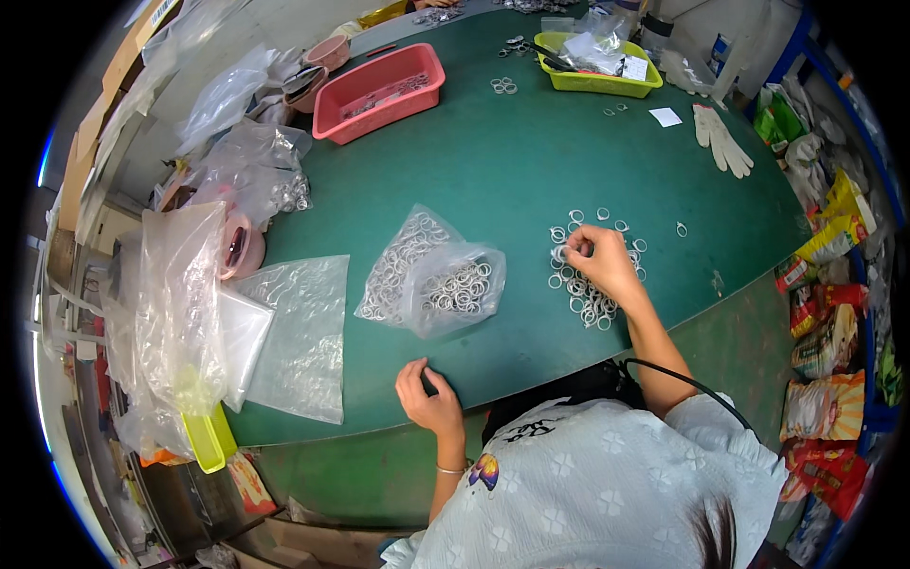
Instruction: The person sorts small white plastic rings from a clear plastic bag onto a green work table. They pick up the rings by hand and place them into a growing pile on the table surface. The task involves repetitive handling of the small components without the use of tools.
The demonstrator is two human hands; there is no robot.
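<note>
Many rings beneath right fingers

A clear ring bag lay bulging on the green surface before you. Right of the ring bag, your right hand bent over loose silver-grey rings, thumb and forefinger close together. Nearer you than the ring bag, your left hand rested loosely curled. A flat plastic sheet lay left of the ring bag; a red tray stood beyond it.
</note>
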